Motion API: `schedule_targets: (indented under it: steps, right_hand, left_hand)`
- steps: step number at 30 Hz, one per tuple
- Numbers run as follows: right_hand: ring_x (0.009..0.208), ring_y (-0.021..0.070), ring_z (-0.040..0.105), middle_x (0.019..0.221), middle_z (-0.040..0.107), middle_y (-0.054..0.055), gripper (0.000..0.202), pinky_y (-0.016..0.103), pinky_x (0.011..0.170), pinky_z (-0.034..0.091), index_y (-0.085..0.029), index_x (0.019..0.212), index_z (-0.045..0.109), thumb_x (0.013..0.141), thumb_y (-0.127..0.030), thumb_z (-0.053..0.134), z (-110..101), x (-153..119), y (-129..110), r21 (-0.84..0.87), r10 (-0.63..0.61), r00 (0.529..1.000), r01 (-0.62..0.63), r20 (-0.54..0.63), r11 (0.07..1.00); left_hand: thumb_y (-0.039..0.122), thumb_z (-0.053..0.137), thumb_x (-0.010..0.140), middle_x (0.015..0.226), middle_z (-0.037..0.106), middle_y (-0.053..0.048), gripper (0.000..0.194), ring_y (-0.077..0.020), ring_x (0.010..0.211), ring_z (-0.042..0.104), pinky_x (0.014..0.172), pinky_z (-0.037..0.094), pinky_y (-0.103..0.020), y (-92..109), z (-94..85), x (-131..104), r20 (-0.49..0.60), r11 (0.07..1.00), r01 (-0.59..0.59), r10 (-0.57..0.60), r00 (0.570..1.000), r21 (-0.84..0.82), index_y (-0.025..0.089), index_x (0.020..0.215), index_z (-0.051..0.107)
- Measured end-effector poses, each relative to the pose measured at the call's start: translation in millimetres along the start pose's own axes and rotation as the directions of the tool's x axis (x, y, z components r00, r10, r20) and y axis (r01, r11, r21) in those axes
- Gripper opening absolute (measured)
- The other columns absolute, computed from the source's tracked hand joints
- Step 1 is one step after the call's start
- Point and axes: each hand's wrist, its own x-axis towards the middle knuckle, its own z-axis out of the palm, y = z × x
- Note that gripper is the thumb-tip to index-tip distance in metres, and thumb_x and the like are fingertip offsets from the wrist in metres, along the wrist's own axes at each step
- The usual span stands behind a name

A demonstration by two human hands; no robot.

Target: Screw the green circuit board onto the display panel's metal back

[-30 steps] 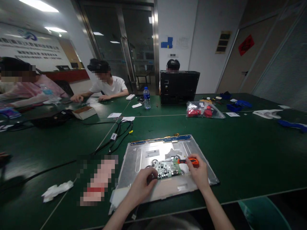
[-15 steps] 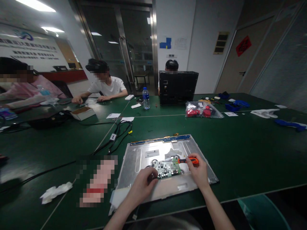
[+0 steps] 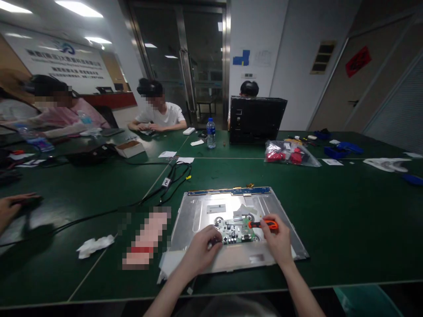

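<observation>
A silver metal panel [image 3: 198, 220] with a blue strip [image 3: 228, 191] along its far edge lies on the green table. On its middle rests a green circuit board [image 3: 236, 232]. My right hand [image 3: 279, 240] is closed round the orange and black handle of a screwdriver [image 3: 272, 225], whose shaft points left over the board. At the board's left end is my left hand [image 3: 205, 248], its fingers curled together; what they hold, if anything, is hidden.
Black cables [image 3: 132, 206] cross the table at the left, near a crumpled tissue [image 3: 95, 245]. Farther back stand a water bottle [image 3: 210, 134], a black monitor casing [image 3: 257, 119] and a plastic bag with red items [image 3: 292, 154]. Several people sit around; one person's hand [image 3: 9, 209] is at the left edge.
The view has turned left, so the panel and both hands appear farther right. A person's hand has come into view at the left edge. Both my hands keep their places at the board.
</observation>
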Motion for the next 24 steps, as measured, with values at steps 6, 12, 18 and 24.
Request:
schedule_targets:
  steps: [6, 12, 18, 24]
  right_hand:
    - [0.052, 0.013, 0.057, 0.067, 0.06, 0.0, 0.023, 0.022, 0.046, 0.047, -0.019, 0.082, 0.058, 0.083, -0.042, 0.059, 1.3, 1.0, 0.0, 0.0, -0.013, 1.0, 0.013, 0.02, 1.0]
    - [0.052, 0.0127, 0.056, 0.067, 0.059, -0.001, 0.022, 0.022, 0.047, 0.047, -0.019, 0.084, 0.058, 0.084, -0.041, 0.057, 3.5, -0.3, -5.7, -0.009, -0.01, 1.0, 0.01, 0.02, 1.0]
    - [0.056, 0.014, 0.057, 0.072, 0.06, 0.001, 0.021, 0.023, 0.049, 0.047, -0.02, 0.086, 0.058, 0.083, -0.041, 0.059, 3.8, 4.9, -9.8, 0.007, -0.015, 0.998, 0.015, 0.054, 1.0]
    - [0.05, 0.0122, 0.051, 0.065, 0.053, -0.003, 0.03, 0.023, 0.045, 0.043, -0.02, 0.095, 0.052, 0.081, -0.046, 0.061, 12.8, 4.4, -12.6, 0.175, 0.105, 0.994, -0.11, 0.04, 0.978]
  left_hand:
    - [0.015, 0.052, 0.078, 0.08, 0.059, -0.004, 0.009, -0.0167, 0.073, 0.056, 0.066, 0.04, -0.026, -0.2, 0.1, -1.1, 0.001, 1.0, -0.005, 0.005, 1.0, 0.018, 0.017, 0.075, 0.061]
    - [0.016, 0.051, 0.079, 0.081, 0.061, -0.004, 0.011, -0.0174, 0.075, 0.057, 0.068, 0.041, -0.027, 0.1, -1.2, -2.0, 0.019, 1.0, 0.005, -0.005, 1.0, 0.026, 0.018, 0.076, 0.062]
    - [0.015, 0.051, 0.078, 0.083, 0.062, -0.005, 0.011, -0.018, 0.079, 0.057, 0.07, 0.042, -0.028, 2.9, -1.9, -3.2, 0.023, 1.0, 0.019, -0.02, 1.0, 0.022, 0.018, 0.076, 0.061]
    - [0.011, 0.053, 0.075, 0.08, 0.06, -0.003, 0.01, -0.0167, 0.076, 0.056, 0.067, 0.04, -0.026, 1.3, 1.3, -1.7, 0.013, 0.999, 0.034, -0.034, 0.999, 0.009, 0.017, 0.075, 0.061]
